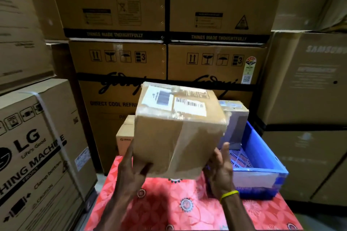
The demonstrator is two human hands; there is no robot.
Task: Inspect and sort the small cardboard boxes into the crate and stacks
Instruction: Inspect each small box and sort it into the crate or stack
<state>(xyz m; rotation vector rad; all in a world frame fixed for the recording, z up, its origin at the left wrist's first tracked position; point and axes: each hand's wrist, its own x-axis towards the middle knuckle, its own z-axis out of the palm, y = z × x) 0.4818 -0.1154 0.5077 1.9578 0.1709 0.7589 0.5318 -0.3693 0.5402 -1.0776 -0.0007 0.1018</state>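
Observation:
A taped brown cardboard box point(178, 127) with white barcode labels on its top is held tilted in the air above the table. My left hand point(131, 167) grips its lower left corner, thumb on the front face. My right hand point(221, 169), with a yellow wristband, holds the lower right edge from below. Behind the box, a blue plastic crate point(262, 157) stands at the right with a grey-sided box point(234, 124) standing in its far end. A small pale box point(124, 135) sits at the left behind the held box.
The table is covered with a red flowered cloth point(187, 206). Large appliance cartons wall the space in: an LG carton point(37, 155) at left, refrigerator cartons point(122, 73) behind, Samsung cartons point(309, 80) at right.

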